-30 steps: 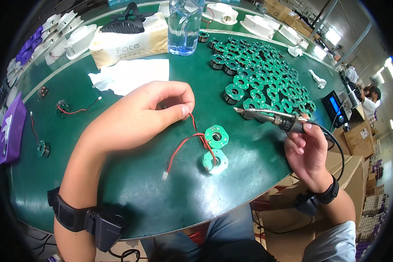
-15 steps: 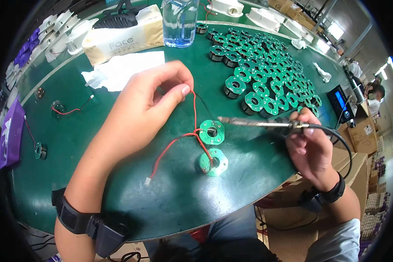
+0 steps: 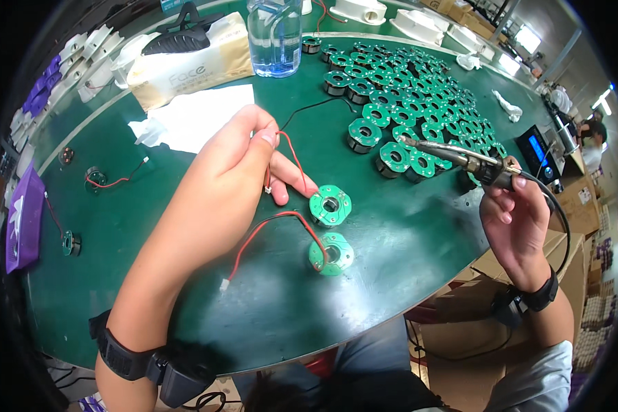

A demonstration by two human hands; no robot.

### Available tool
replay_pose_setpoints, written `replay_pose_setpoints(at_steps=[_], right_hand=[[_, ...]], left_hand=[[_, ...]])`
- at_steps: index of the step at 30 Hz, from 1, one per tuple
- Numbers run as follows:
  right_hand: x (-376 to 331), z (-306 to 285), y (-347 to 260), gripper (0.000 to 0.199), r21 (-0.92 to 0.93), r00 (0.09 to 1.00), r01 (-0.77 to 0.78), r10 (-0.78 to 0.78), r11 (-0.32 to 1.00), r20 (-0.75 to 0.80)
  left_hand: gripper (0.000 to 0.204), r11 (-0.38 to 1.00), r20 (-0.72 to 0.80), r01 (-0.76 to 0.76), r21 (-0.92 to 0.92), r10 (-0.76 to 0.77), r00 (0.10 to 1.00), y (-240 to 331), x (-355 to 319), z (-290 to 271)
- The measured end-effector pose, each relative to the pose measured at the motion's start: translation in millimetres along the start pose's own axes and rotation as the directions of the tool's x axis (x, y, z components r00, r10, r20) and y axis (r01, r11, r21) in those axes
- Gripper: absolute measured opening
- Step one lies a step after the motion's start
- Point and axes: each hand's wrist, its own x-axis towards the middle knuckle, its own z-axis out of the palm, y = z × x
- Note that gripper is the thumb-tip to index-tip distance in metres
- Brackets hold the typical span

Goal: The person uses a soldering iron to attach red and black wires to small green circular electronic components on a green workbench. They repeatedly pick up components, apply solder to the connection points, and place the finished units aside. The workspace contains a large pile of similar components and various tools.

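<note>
My left hand (image 3: 235, 161) pinches a red and black wire (image 3: 296, 156) between thumb and forefinger; a small white connector dangles below the fingers. Another fingertip touches or nearly touches the edge of a round green circuit board (image 3: 330, 205) with a hole in its middle, where the red strand ends. The black strand arcs off to the right, toward the other boards. Nearer me lies a second green board (image 3: 332, 255), its red and black lead (image 3: 254, 230) bent to the left. In my right hand (image 3: 515, 216) is a soldering iron (image 3: 463, 158), its tip pointing left, apart from the near boards.
Many ring-shaped boards (image 3: 419, 103) crowd the far right of the green table (image 3: 144, 220). A tissue pack (image 3: 192, 72), white tissue (image 3: 206, 113) and water container (image 3: 275, 41) stand farther back. A purple tray (image 3: 24, 220) sits left, a soldering station (image 3: 537, 154) right.
The soldering iron has moved right, away from the near board. My left hand has drawn the wire down and extended a finger to the board; the black strand now arcs away to the right.
</note>
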Motion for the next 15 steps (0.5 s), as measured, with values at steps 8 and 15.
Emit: replay_pose_setpoints(at_steps=[8,15], right_hand=[[-8.2,0.3,17.0,0.017,-0.129,0.979,-0.071,0.094,0.989,0.181],[-5.9,3.5,18.2,0.019,-0.156,0.983,-0.07,0.095,0.985,0.158]], left_hand=[[0.013,0.992,0.111,-0.003,-0.128,0.018,0.994,-0.7,-1.4,11.4],[0.014,0.992,-0.038,-0.124,-0.003,0.123,0.992,-3.8,0.8,14.7]])
